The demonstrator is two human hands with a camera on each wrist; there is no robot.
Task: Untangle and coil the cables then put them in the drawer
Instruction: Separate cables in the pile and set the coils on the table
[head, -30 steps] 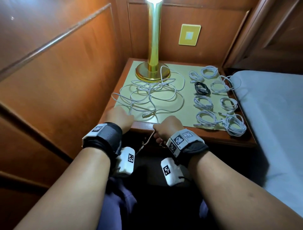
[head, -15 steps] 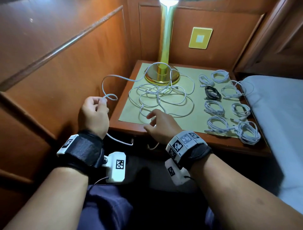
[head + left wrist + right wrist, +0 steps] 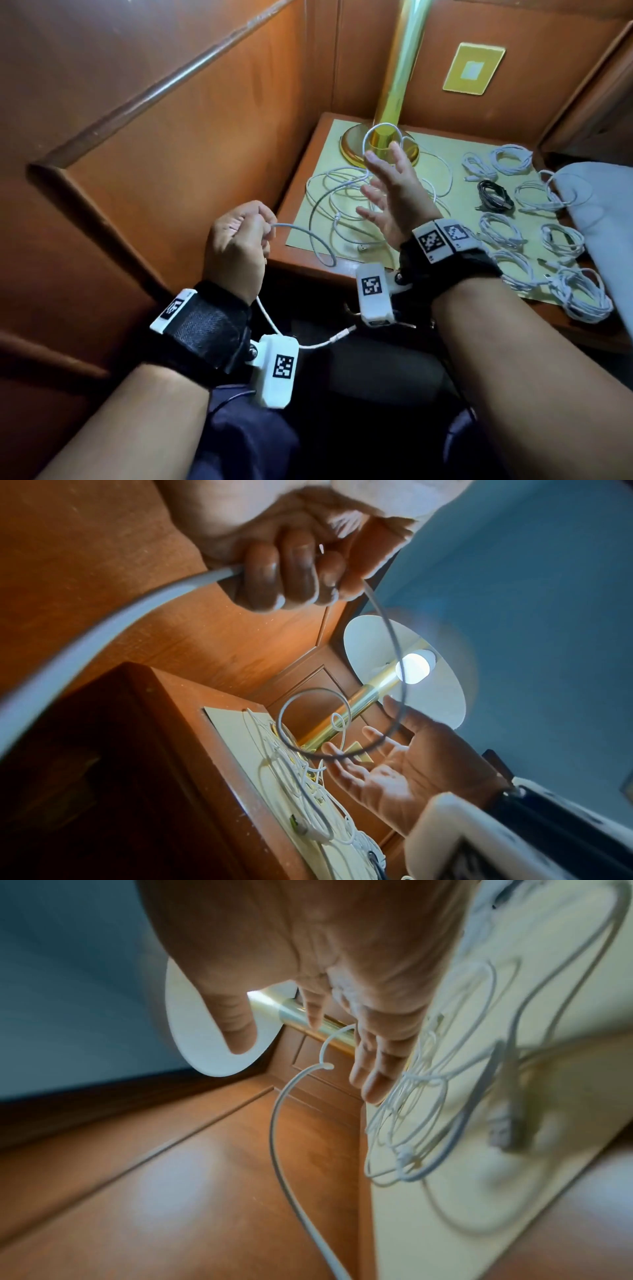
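One white cable (image 3: 301,236) sat pinched in the left hand (image 3: 236,246) off the nightstand (image 3: 301,263); the right hand (image 3: 390,202) hovered spread above the tangle (image 3: 339,195). Left wrist: fingers (image 3: 294,572) curled round it. Right wrist: palm empty. Better to lift loops gently, not yank.

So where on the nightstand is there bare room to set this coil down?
Bare mat runs between the tangle and the coiled cables, and continues to the lamp base at the back. The right side is packed with coils; the left is covered by the tangle.
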